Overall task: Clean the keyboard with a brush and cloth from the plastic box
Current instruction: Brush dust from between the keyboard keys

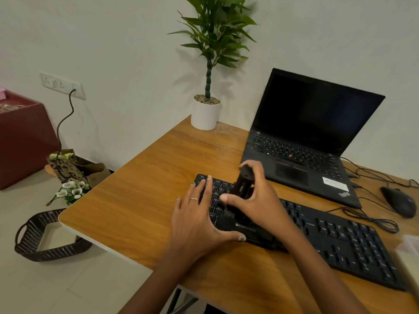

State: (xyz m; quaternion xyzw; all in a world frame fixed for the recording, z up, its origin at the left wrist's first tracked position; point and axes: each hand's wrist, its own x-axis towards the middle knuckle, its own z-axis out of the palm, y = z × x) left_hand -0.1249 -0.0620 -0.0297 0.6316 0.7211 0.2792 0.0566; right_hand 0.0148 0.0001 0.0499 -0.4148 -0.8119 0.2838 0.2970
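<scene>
The keyboard (317,236) is a long black one with white lettering and a brand name printed on its front edge; it lies slantwise across the wooden desk (140,184), its left end nearer the wall and its right end reaching toward the desk's right edge.

Down on the floor to the left sits a dark woven basket (34,241) with a pale lining, and I cannot make out anything inside it. Just behind it a patterned paper bag (68,168) lies with white flowers (72,189) beside it.

On the desk, the left hand (199,220) is spread flat and open over the keyboard's left end, thumb along the front edge, a ring on one finger. The right hand (254,196) is wrapped around a black brush (240,191), held upright with the bristles down on the keys.

At the back stands a white pot (205,116) filled with pebbles and a leafy green plant (215,30). Right of that an open laptop (303,141) shows a dark screen, then a black mouse (399,203) with cables trailing beside it.
</scene>
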